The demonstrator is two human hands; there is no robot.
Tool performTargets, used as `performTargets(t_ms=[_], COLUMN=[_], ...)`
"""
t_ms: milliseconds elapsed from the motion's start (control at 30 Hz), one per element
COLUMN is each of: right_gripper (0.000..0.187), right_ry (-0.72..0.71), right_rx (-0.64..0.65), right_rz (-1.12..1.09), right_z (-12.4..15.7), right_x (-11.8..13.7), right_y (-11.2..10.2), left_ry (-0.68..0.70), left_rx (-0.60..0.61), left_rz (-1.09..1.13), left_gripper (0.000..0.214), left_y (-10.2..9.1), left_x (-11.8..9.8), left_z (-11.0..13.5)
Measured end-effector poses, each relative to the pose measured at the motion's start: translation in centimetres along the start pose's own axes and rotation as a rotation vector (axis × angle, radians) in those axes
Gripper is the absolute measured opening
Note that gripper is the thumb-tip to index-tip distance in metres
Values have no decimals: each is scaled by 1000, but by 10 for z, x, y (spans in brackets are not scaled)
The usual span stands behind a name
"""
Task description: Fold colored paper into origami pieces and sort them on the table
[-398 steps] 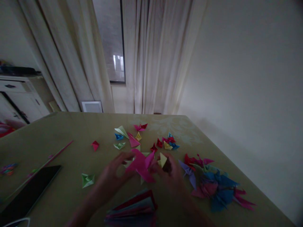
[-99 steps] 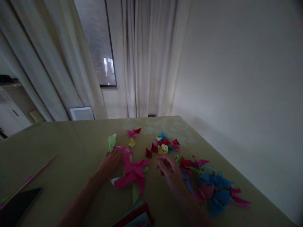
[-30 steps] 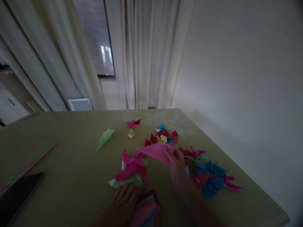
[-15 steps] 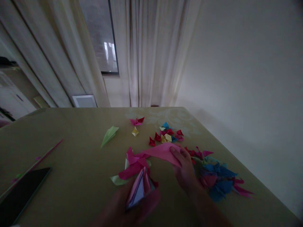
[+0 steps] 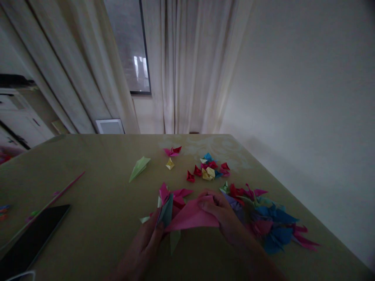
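Observation:
My left hand (image 5: 145,244) is closed on a stack of coloured paper sheets (image 5: 165,209), held upright near the table's front. My right hand (image 5: 224,216) pinches a pink folded paper sheet (image 5: 190,216) that lies flat between both hands. Under and behind them sits a pink and green folded paper figure (image 5: 175,195), partly hidden. A pale green folded piece (image 5: 139,168) lies apart at the back left. Small folded red, yellow and blue pieces (image 5: 208,171) cluster behind my right hand.
A pile of folded blue, pink and red paper figures (image 5: 269,222) lies right of my right hand. A dark flat tablet (image 5: 32,242) and a pink stick (image 5: 55,197) lie on the olive table (image 5: 96,207) at left. Curtains and a wall stand behind.
My right hand has drawn the pink sheet toward me and down to the table. My left hand has raised the sheet stack and moved it in beside the pink sheet.

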State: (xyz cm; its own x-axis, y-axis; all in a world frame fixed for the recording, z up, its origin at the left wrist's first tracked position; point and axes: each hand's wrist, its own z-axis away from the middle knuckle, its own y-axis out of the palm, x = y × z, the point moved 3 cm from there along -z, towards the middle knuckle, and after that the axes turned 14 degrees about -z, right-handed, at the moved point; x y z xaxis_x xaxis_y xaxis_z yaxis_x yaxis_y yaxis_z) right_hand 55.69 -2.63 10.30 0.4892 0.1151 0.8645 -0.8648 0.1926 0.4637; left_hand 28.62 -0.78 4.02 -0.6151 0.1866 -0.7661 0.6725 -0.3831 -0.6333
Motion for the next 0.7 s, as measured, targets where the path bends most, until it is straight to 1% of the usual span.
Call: performTargets(t_ms=[100,167,233,300,367,433,500,600,700], right_gripper=[36,35,30,27,26,28,31,32,38], right_ry=[3,-40,-87,-112,-135,-186,-230,-236,-246], right_rx=[-69,-70,-21,56,105,120,152,196,166], right_rz=[-53,28,156,260,335,400,452,503,474], right_z=[-4,-6,-7,-5,-2,4,10,16,16], right_x=[1,3,4,2,-3,-11,-19,-29,-32], right_y=[-4,-8,-8,-4,3,12,22,32,33], left_ry=[14,20,-9,-7,61,159,223,224,192], left_rx=[25,20,-9,-29,-24,9,55,120,148], left_rz=[-28,-31,-42,-64,-89,-113,-141,-163,-157], left_gripper=[62,61,60,60,60,62,65,78,106], left_y=[-2,-2,-3,-3,-1,3,8,16,21], left_x=[-22,-30,-32,-31,-29,-28,-26,-24,-24], left_z=[-5,-4,0,4,5,3,-1,-6,-7])
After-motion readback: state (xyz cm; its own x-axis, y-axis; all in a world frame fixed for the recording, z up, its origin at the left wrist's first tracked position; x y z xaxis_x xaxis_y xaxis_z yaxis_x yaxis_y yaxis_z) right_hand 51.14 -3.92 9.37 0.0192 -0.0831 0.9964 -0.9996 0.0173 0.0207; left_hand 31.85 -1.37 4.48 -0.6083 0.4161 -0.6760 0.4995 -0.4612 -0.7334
